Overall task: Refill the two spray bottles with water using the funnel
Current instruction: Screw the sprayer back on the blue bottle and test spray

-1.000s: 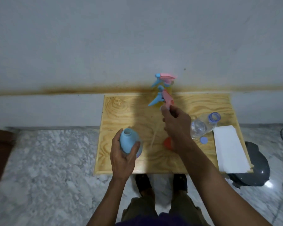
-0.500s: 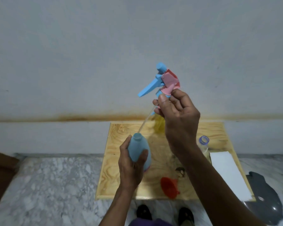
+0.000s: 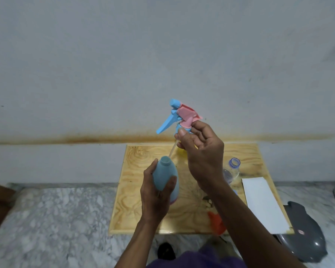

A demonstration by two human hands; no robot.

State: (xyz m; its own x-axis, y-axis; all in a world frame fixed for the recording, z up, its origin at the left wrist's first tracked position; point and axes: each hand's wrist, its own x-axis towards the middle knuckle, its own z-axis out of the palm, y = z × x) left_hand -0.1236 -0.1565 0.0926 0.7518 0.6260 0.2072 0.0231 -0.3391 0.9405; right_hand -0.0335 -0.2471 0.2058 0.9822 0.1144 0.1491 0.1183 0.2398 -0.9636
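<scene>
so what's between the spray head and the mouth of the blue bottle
In the head view, only the thin dip tube spans that gap, running from the spray head in the right hand down toward the blue bottle mouth.

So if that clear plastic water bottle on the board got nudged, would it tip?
Probably easily. The clear bottle stands upright, uncapped, apparently partly full, so likely light. Its round, thin-looking walls suggest it would roll and spill across the wooden board, toward the white sheet.

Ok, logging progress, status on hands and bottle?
Left hand grips blue bottle. Right hand holds sprayer head above it. Funnel untouched on table.
</scene>
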